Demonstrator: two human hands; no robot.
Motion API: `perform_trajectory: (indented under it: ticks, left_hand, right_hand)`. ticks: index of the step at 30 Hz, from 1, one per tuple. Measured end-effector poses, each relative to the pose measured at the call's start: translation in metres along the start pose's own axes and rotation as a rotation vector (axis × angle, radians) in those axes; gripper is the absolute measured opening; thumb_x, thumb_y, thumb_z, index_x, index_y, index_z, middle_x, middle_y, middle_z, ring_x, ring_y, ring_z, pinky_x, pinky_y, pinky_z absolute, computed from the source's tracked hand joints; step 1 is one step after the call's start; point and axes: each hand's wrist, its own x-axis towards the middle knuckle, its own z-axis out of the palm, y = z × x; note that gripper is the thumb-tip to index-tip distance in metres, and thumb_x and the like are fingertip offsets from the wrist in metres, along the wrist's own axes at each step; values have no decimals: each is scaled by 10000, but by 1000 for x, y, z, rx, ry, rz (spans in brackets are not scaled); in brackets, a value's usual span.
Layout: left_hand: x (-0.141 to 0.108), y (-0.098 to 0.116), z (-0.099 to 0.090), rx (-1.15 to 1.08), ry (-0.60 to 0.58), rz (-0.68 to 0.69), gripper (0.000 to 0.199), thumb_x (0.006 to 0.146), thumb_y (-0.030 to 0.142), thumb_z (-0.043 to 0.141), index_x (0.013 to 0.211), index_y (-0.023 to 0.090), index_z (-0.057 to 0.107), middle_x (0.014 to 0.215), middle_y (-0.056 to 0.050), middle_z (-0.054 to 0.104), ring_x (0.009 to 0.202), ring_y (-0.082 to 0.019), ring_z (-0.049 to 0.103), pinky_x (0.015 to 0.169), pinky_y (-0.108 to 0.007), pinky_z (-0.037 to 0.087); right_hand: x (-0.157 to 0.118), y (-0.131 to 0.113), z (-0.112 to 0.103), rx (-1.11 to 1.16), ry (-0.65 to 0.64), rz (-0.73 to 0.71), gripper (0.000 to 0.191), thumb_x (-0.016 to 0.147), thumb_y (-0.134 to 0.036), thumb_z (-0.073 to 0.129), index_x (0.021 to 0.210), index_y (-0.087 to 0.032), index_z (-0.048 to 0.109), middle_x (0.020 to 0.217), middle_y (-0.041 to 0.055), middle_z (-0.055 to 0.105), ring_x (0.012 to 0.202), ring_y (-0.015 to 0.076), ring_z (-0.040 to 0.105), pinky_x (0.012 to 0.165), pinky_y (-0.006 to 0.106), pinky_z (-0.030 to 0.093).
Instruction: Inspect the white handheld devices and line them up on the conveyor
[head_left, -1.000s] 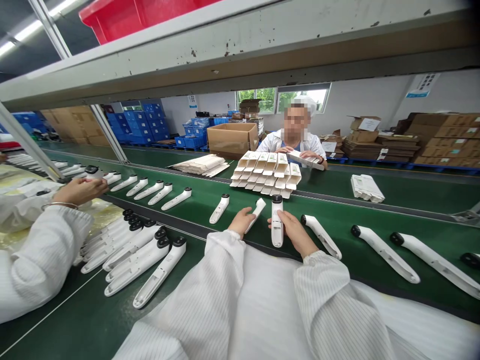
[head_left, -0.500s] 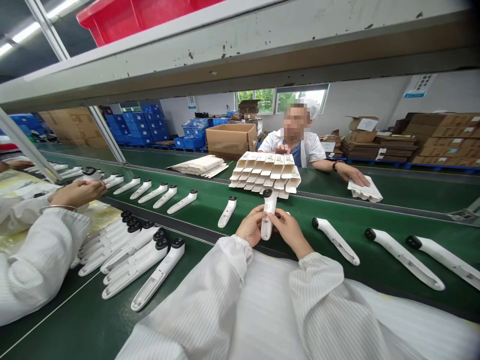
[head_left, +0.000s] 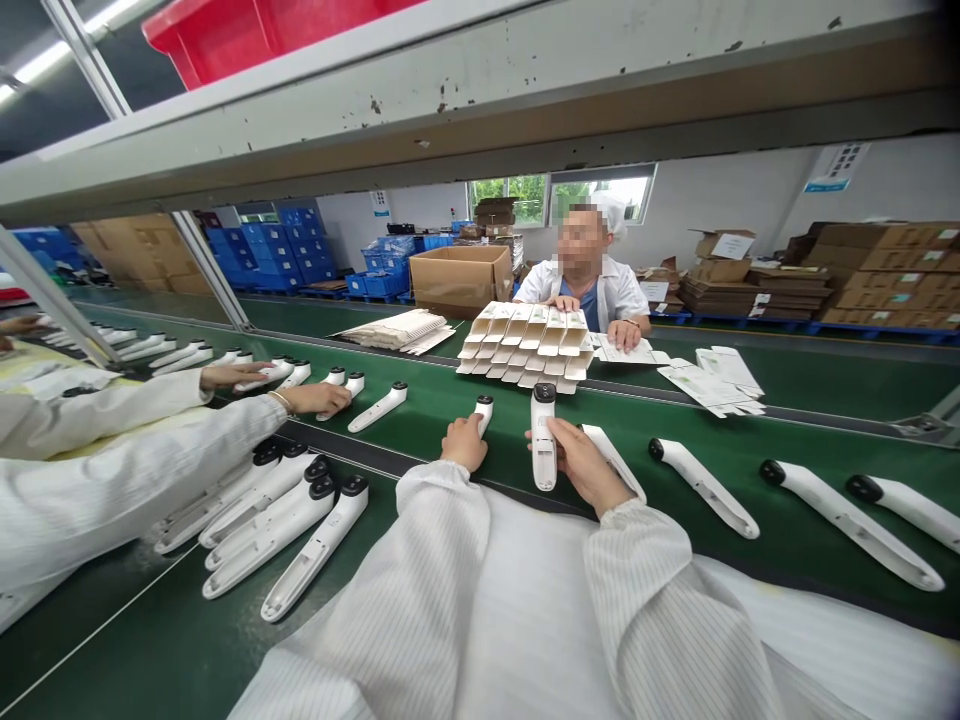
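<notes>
A bright red plastic bin (head_left: 285, 38) shows above the chipped, pale-grey painted shelf beam (head_left: 525, 85) overhead. Further back, stacked blue plastic crates (head_left: 266, 250) stand left of an open brown cardboard box (head_left: 456, 285), with piled brown cartons (head_left: 892, 285) at right.

Handheld devices (head_left: 694, 475) lie on the conveyor (head_left: 427, 415) — cartons (head_left: 521, 345) stacked behind.

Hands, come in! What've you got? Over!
Right hand: holding white device, dark end up. Left hand: touching another white device. Stacked cartons just beyond, blocking neither hand.
</notes>
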Motion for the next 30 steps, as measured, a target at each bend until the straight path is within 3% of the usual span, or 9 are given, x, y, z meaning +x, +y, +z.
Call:
perform_trajectory:
  ticks: [3, 7, 10, 12, 15, 17, 20, 23, 30]
  left_hand:
    - [1, 3, 5, -433, -59, -116, 383, 603, 42, 601, 962, 176, 587, 959, -97, 600, 1008, -255, 543, 721, -263, 414]
    - [-9, 17, 11, -1085, -394, -349, 325, 678, 116, 483, 989, 116, 577, 861, -102, 609, 730, -176, 593, 427, -188, 312]
    - [-20, 28, 14, -1239, -559, -386, 279, 746, 179, 446, 966, 88, 592, 820, -113, 619, 610, -147, 567, 363, -176, 279]
    - [-26, 34, 18, -1223, -587, -369, 263, 810, 252, 451, 953, 93, 603, 771, -94, 614, 543, -121, 531, 341, -169, 254]
    - [-33, 39, 25, -1186, -579, -357, 258, 845, 326, 482, 925, 115, 609, 728, -59, 597, 549, -106, 525, 357, -164, 275]
    - [-36, 41, 30, -1179, -535, -335, 180, 816, 289, 550, 910, 144, 599, 732, -36, 598, 599, -108, 547, 407, -170, 332]
    - [-38, 41, 35, -1200, -467, -240, 186, 724, 147, 629, 902, 172, 583, 734, -10, 604, 648, -112, 564, 530, -196, 412]
    - [-37, 41, 34, -1209, -422, -231, 201, 689, 99, 617, 874, 166, 575, 711, -4, 602, 637, -116, 563, 607, -227, 433]
    - [-30, 36, 26, -1200, -323, -363, 132, 777, 141, 540, 897, 177, 584, 720, 4, 597, 630, -109, 570, 587, -235, 407]
  right_hand:
    - [8, 7, -6, -128, 59, 4, 324, 816, -501, 489, 885, -194, 566, 892, 67, 682, 734, 190, 643, 628, 297, 479]
    - [15, 16, -18, -718, 236, 26, 282, 821, -440, 478, 937, -199, 567, 886, 63, 671, 786, 207, 634, 705, 317, 459]
    - [13, 18, -25, -1141, 332, -29, 301, 831, -341, 460, 1057, -183, 579, 1055, 120, 621, 982, 268, 580, 787, 359, 432]
    - [11, 15, -25, -1224, 379, -148, 332, 829, -259, 438, 1118, -166, 574, 1170, 144, 564, 1094, 287, 514, 859, 376, 410]
    - [10, 10, -19, -1059, 388, -379, 322, 837, -274, 431, 1093, -174, 597, 1139, 123, 579, 1081, 263, 512, 923, 382, 390]
    - [11, 9, -12, -781, 292, -416, 320, 829, -384, 470, 1043, -192, 610, 1048, 89, 617, 952, 225, 574, 876, 366, 433]
    - [12, 11, -2, -362, 102, -306, 379, 743, -461, 584, 1032, -215, 589, 963, 43, 645, 834, 187, 610, 756, 324, 487]
    - [9, 12, 2, -103, 5, -178, 403, 670, -419, 668, 1011, -225, 580, 926, 19, 647, 857, 185, 605, 713, 304, 498]
    - [1, 3, 3, 42, -56, -71, 307, 728, -476, 618, 865, -205, 575, 873, 21, 645, 820, 174, 605, 651, 272, 488]
